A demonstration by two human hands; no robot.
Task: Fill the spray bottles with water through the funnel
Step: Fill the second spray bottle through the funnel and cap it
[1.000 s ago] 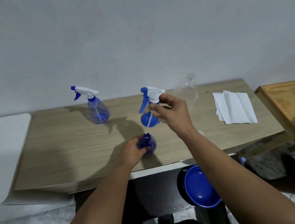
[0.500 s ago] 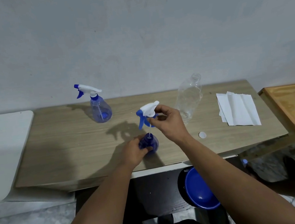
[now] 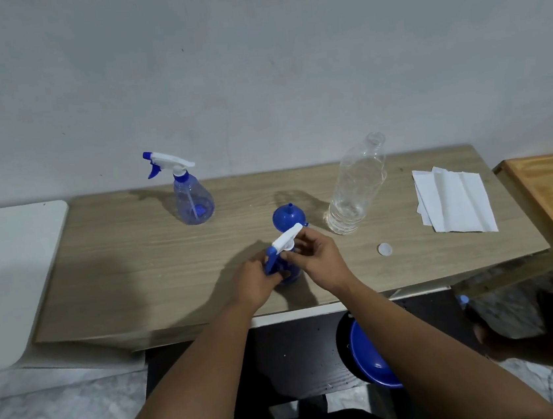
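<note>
Near front edge of wooden table (image 3: 136,259): left hand (image 3: 256,282) wrapped around blue spray bottle (image 3: 291,273), steadying its body; right hand (image 3: 318,259) pinching white trigger head (image 3: 287,239) between thumb and fingertips, seating it on the neck; both grips closed on their parts, no gap visible. Judged step: screwing the head onto a filled bottle, though water level hidden behind the hands; cannot tell how full.

Just behind the hands, blue funnel (image 3: 288,216) resting mouth-down with spout up, free of any bottle; beside it to the right, clear plastic bottle (image 3: 355,186) uncapped, holding only a little water at the bottom; its white cap (image 3: 385,249) lying loose on the table nearby. Well apart at back left, 2nd spray bottle (image 3: 191,201) upright with head fitted, contents low or unclear. Folded paper towels (image 3: 453,199) at the right end; blue basin (image 3: 371,357) below the table edge.

Risks from here:
- cross-threading the collar if head goes on tilted; leak at the neck on later spraying;
- dip tube catching on the rim, bending instead of sliding in;
- bottle standing close to the table edge; a hard twist with a loose left grip likely to tip or slide it off;
- right forearm or elbow, on pulling back, liable to knock the light, uncapped clear bottle and spill the remainder;
- too little water left for the 2nd bottle.
</note>
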